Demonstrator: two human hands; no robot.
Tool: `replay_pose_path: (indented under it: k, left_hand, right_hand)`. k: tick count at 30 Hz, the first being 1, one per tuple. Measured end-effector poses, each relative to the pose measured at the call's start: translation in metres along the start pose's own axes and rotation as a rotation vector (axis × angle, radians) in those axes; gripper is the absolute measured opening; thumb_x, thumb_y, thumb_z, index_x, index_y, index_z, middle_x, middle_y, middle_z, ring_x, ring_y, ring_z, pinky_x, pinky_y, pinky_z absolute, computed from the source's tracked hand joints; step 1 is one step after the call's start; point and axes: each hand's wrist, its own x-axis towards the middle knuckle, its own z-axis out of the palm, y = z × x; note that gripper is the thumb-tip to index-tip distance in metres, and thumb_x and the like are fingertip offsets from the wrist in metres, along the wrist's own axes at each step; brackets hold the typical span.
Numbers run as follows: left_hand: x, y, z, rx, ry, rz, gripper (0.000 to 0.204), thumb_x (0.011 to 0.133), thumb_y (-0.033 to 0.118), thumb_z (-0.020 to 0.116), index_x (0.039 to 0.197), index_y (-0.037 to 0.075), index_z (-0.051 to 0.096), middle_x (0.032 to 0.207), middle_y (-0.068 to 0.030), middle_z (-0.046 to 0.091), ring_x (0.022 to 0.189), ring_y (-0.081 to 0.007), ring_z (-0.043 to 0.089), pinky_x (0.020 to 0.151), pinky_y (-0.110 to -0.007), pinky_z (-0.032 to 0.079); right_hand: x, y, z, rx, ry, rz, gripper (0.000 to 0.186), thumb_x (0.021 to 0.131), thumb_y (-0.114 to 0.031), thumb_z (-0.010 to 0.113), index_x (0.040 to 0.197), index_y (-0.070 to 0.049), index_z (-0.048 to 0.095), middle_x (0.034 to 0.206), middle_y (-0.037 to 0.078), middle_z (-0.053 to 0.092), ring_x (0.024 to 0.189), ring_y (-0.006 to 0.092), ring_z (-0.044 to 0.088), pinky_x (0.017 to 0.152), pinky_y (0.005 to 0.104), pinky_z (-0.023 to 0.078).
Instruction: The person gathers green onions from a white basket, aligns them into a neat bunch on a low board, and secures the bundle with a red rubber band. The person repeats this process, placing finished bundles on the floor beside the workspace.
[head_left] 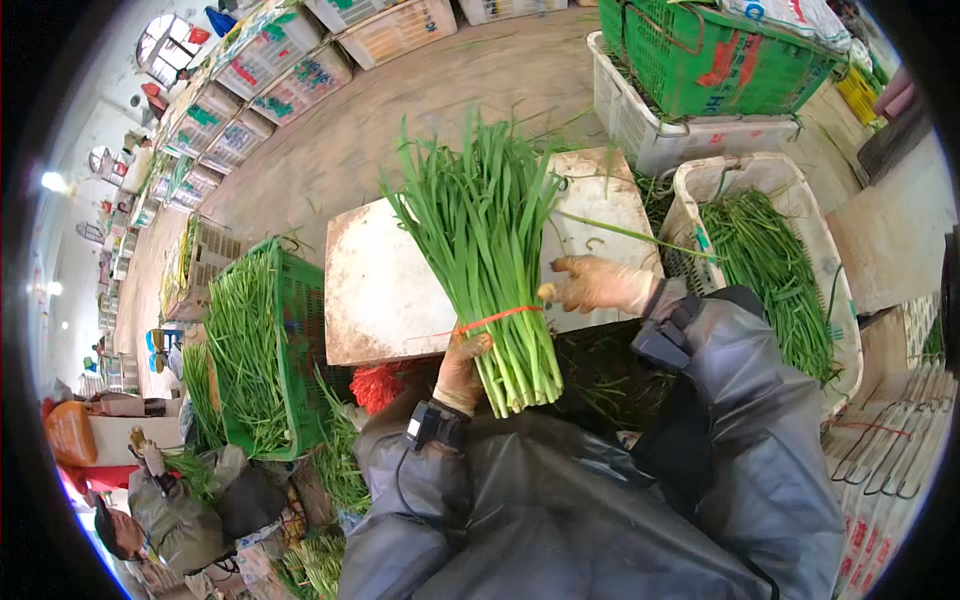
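Observation:
A bundle of long green leafy stalks [485,250] with pale lower ends lies tilted over a dirt-stained white board [370,270], a red band around it near the stems. My left hand [460,365] is closed on the bundle's lower left side at the band, its fingers partly hidden. Just right of the bundle my right hand [595,282] is open, fingers apart and slightly curled, above the board. Both hands look covered by thin, soiled gloves. A loose green blade [630,232] reaches right from the bundle.
Crates of greens stand left [250,350] and right [765,280]; stacked crates [715,60] at back right. A red pile [378,385] sits under the board's left corner. A co-worker [185,515] is at lower left. Wire hangers [890,440] lie at right. More crates [290,80] line the back.

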Motion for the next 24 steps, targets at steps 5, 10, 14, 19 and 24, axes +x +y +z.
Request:
replay_pose_path:
  k: [5, 10, 14, 19, 24]
  left_hand:
    - [0.005, -0.002, 0.008, 0.191, 0.112, 0.015, 0.083, 0.083, -0.002, 0.078, 0.157, 0.003, 0.041, 0.136, -0.0116, 0.064, 0.119, -0.0234, 0.067, 0.105, -0.039, 0.056]
    - [0.022, 0.007, 0.018, 0.549, 0.024, 0.240, 0.099, 0.073, 0.001, 0.091, 0.158, 0.002, 0.040, 0.144, -0.0094, 0.058, 0.130, -0.0204, 0.056, 0.113, -0.036, 0.047]
    - [0.028, 0.029, 0.013, 0.120, -0.135, 0.252, 0.106, 0.083, 0.033, 0.090, 0.165, 0.000, 0.030, 0.159, -0.0151, 0.048, 0.145, -0.0292, 0.048, 0.122, -0.043, 0.039]
    - [0.041, 0.045, 0.014, 0.056, -0.186, 0.430, 0.107, 0.090, 0.061, 0.080, 0.165, 0.004, 0.030, 0.160, -0.0126, 0.046, 0.148, -0.0295, 0.045, 0.125, -0.050, 0.034]
    - [0.039, 0.076, 0.029, 0.109, -0.138, 0.428, 0.076, 0.090, 0.028, 0.086, 0.154, 0.007, 0.050, 0.147, -0.0062, 0.062, 0.133, -0.0229, 0.059, 0.119, -0.043, 0.044]
  right_hand:
    - [0.019, -0.009, 0.021, 0.519, -0.089, 0.203, 0.106, 0.081, -0.083, 0.074, 0.150, -0.004, 0.054, 0.130, 0.016, 0.071, 0.114, 0.0284, 0.069, 0.088, 0.0493, 0.060]
    - [0.037, -0.023, 0.038, 0.792, 0.156, -0.094, 0.068, 0.088, -0.028, 0.091, 0.143, -0.003, 0.060, 0.134, 0.009, 0.071, 0.116, 0.0226, 0.069, 0.101, 0.0386, 0.057]
    - [0.044, -0.035, 0.028, 0.896, 0.152, -0.214, 0.068, 0.086, -0.019, 0.092, 0.144, -0.002, 0.058, 0.133, 0.011, 0.071, 0.118, 0.0231, 0.068, 0.103, 0.0389, 0.057]
    - [0.043, -0.070, 0.019, 0.633, 0.289, -0.486, 0.073, 0.083, -0.014, 0.093, 0.145, -0.002, 0.055, 0.133, 0.010, 0.070, 0.119, 0.0214, 0.066, 0.106, 0.0373, 0.053]
    - [0.033, -0.117, 0.014, 0.447, 0.273, -0.621, 0.079, 0.080, -0.018, 0.095, 0.146, -0.003, 0.054, 0.134, 0.009, 0.069, 0.124, 0.0214, 0.063, 0.110, 0.0379, 0.049]
